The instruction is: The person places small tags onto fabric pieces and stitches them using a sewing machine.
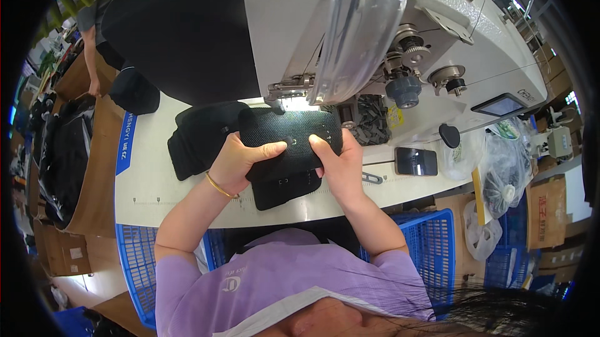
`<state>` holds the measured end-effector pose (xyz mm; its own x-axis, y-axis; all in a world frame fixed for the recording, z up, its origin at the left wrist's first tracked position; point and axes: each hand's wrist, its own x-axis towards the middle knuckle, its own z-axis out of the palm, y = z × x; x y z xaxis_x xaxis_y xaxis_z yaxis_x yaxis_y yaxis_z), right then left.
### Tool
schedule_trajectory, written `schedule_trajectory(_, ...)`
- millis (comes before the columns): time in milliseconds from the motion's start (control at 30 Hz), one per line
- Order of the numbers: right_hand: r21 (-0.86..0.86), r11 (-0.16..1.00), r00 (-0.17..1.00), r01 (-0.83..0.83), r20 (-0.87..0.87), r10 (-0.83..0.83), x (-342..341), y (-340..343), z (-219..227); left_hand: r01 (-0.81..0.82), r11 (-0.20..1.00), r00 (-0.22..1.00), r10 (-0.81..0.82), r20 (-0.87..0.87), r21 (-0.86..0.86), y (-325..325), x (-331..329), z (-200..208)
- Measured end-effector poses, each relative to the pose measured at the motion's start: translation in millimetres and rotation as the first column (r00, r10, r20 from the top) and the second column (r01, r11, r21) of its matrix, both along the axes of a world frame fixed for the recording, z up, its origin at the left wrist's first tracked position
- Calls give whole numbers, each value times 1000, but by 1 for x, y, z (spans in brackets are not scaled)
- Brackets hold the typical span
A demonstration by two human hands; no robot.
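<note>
Black coarse-knit fabric panel (284,126) sits at the near side of the white metal sewing machine (281,31), pinched by fingers of left hand (234,163) and right hand (342,165); work appears partway, remaining stitching undetermined.

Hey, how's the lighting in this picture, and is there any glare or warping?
In the head view, a bright glow sits along the upper edge of the black mesh fabric; in the head view, pale reflections streak the clear plastic guard; also in the head view, the white table has a curved-looking front edge, and the picture's corners fall to black.
</note>
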<state>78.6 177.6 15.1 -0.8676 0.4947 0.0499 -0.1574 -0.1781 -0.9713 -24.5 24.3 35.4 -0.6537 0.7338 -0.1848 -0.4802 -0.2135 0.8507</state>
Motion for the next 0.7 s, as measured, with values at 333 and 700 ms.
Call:
schedule_trajectory(333,16,999,999,-39,-10,40,2,-3,0,-38,999,999,37,33,19,-1,0,-3)
schedule_trajectory(700,393,895,978,209,-96,-187,-49,26,-4,-169,980,985,165,-47,-105,16,-33,10)
